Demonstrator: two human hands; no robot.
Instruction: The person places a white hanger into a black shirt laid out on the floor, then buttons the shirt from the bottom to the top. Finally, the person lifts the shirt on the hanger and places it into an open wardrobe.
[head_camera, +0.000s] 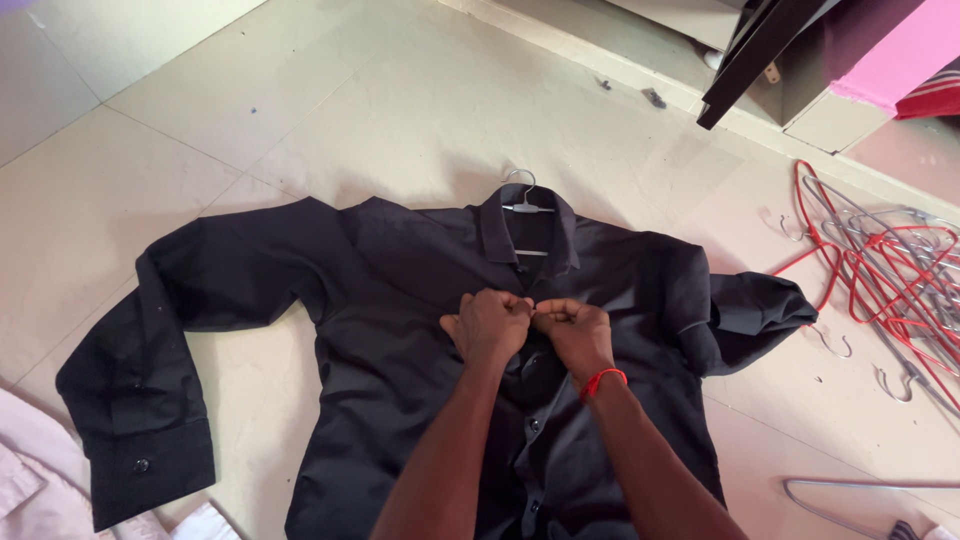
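A black long-sleeved shirt (390, 300) lies spread on the tiled floor, front up, on a metal hanger (527, 205) whose hook pokes out above the collar. My left hand (490, 325) and my right hand (572, 330) meet at the shirt's front placket, just below the collar. Both hands pinch the fabric edges where the buttons run, fingers curled tight. A red thread band circles my right wrist (603, 381). The left sleeve (140, 390) bends down toward the lower left; the right sleeve (750, 315) is folded in.
A pile of red and silver wire hangers (880, 270) lies at the right. Another silver hanger (860, 495) sits at the lower right. Pale cloth (30, 470) lies at the lower left. A dark furniture leg (750, 60) and pink surface stand at the top right.
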